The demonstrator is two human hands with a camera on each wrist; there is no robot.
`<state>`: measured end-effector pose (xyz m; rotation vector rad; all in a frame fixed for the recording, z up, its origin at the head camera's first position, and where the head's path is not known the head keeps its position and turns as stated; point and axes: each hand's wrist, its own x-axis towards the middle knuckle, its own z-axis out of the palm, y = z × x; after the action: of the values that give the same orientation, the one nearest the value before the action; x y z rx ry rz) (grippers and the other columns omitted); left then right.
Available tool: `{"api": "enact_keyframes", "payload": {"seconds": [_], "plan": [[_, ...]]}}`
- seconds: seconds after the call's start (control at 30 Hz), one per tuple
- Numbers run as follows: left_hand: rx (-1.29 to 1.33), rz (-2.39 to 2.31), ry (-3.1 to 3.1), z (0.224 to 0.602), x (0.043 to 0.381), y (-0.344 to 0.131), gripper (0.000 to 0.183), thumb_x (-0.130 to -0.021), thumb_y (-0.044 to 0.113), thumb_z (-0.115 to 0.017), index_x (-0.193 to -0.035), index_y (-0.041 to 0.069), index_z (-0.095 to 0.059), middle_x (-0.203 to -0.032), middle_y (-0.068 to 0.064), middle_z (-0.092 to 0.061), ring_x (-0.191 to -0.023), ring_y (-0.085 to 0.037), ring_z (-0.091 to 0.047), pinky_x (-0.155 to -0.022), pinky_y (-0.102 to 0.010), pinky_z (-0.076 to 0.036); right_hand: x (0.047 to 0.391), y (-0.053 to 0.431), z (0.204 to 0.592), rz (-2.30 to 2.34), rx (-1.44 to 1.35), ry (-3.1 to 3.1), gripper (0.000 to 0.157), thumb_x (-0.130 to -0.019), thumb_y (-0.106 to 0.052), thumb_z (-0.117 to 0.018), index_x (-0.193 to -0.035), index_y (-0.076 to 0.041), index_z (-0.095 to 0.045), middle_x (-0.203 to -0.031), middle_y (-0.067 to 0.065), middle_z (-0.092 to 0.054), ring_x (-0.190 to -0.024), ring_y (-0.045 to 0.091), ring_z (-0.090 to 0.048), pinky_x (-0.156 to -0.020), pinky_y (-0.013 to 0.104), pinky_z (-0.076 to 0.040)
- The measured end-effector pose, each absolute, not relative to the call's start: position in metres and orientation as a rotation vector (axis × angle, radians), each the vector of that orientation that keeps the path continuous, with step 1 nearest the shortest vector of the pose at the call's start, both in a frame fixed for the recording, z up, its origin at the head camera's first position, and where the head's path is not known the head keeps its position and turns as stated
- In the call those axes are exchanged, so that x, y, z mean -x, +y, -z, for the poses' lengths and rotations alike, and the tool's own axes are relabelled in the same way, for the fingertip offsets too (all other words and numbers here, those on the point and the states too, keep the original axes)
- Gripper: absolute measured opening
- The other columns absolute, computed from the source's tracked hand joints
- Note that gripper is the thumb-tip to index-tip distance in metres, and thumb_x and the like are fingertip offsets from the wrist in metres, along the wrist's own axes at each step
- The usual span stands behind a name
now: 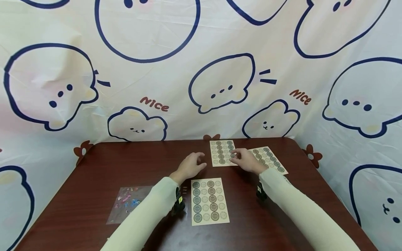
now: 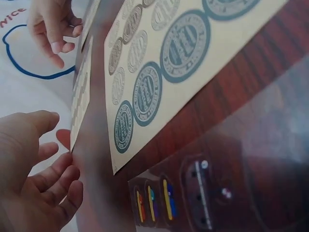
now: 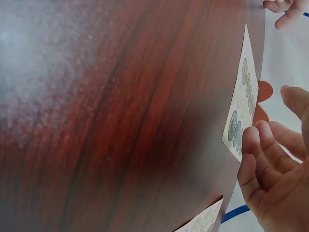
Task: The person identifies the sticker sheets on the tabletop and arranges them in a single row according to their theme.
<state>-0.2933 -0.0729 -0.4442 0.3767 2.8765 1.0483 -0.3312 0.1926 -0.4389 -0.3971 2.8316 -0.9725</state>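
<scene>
Three cream sheets of round printed stickers lie on the table. My left hand (image 1: 190, 166), fingers loosely bent and holding nothing, hovers left of the back sheet (image 1: 220, 153) and beyond the near sheet (image 1: 209, 201). At the back sheet's right edge is my right hand (image 1: 246, 161), its fingertips overlapping that sheet in the head view. The right sheet (image 1: 270, 159), turned at an angle, is partly covered by this hand and wrist. In the right wrist view the right hand's fingers (image 3: 251, 140) curve loosely, with nothing between them and the thumb.
A clear plastic sheet (image 1: 117, 212) with small pink and blue pieces lies on the left of the dark wood table (image 1: 78, 205). Small coloured strips (image 2: 153, 200) show under clear plastic in the left wrist view. A cartoon-printed cloth (image 1: 176, 87) stands behind the table.
</scene>
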Motion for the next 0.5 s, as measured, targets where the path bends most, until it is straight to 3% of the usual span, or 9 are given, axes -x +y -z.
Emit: {"api": "enact_keyframes", "payload": {"seconds": [0.23,0.4,0.5], "plan": [[-0.392,-0.965,2.897,0.448,0.299,-0.063,0.048,-0.1,0.026,-0.064,-0.144,0.01,-0.054,-0.129,-0.012,-0.059,-0.118,-0.027,-0.059,-0.097,-0.044,-0.051,0.336,0.193,0.438,0.947,0.321,2.823,0.042,-0.099,-0.022,-0.064,-0.135,-0.002,-0.061,-0.099,0.01,-0.064,-0.074,0.017,-0.053,-0.066,0.029,-0.045],[-0.43,-0.997,2.859,0.455,0.3,-0.057,0.052,-0.1,0.025,-0.064,-0.147,0.008,-0.05,-0.132,-0.014,-0.057,-0.12,-0.029,-0.058,-0.099,-0.046,-0.05,0.34,0.193,0.441,0.883,0.296,2.84,0.043,-0.099,-0.024,-0.064,-0.136,-0.003,-0.061,-0.113,0.014,-0.065,-0.087,0.021,-0.057,-0.076,0.032,-0.047],[-0.442,-1.022,2.834,0.457,0.302,-0.056,0.055,-0.1,0.025,-0.064,-0.149,0.007,-0.047,-0.134,-0.016,-0.055,-0.122,-0.03,-0.057,-0.1,-0.047,-0.05,0.344,0.192,0.443,0.862,0.283,2.844,0.043,-0.099,-0.023,-0.065,-0.137,-0.003,-0.061,-0.113,0.014,-0.065,-0.088,0.021,-0.056,-0.077,0.032,-0.046]]}}
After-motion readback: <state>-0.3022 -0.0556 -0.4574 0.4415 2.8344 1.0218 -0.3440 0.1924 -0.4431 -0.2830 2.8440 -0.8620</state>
